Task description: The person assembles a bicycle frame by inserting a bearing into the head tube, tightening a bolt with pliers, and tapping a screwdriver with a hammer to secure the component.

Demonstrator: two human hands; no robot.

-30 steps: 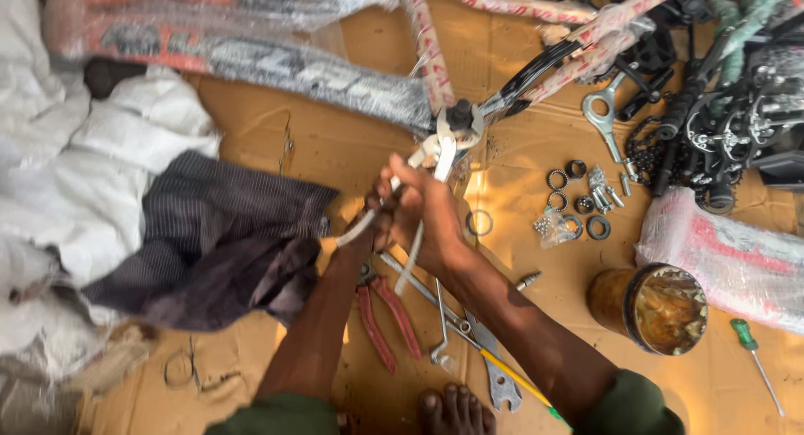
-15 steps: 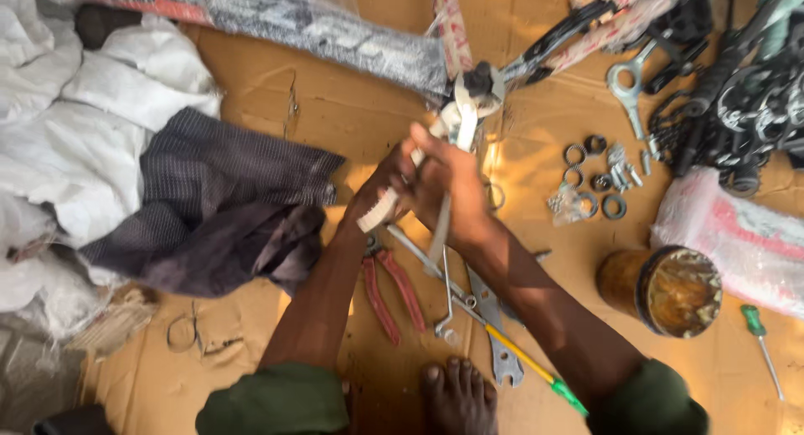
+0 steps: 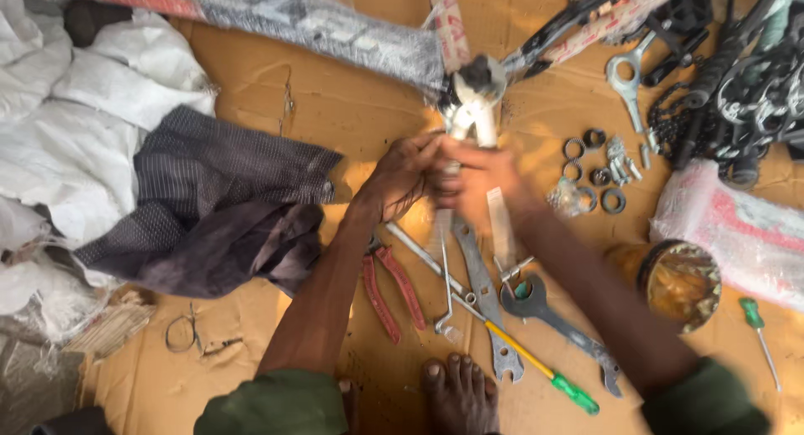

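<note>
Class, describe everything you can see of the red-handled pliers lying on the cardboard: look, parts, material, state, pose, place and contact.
The red-handled pliers lie flat on the brown cardboard, just below the left forearm. Two long handles in worn, dull red grips, seemingly plastic or rubber, splay slightly apart and point toward the person. The metal head, near the wrist, is mostly hidden by the arm, so the state of its jaws cannot be told. No hand holds them. A thin metal rod lies close on their right; a bare foot sits below.

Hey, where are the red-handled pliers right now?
In the head view, the pliers lie on the cardboard at lower centre, just beside the left forearm, with flat wrenches on their other side.
</note>
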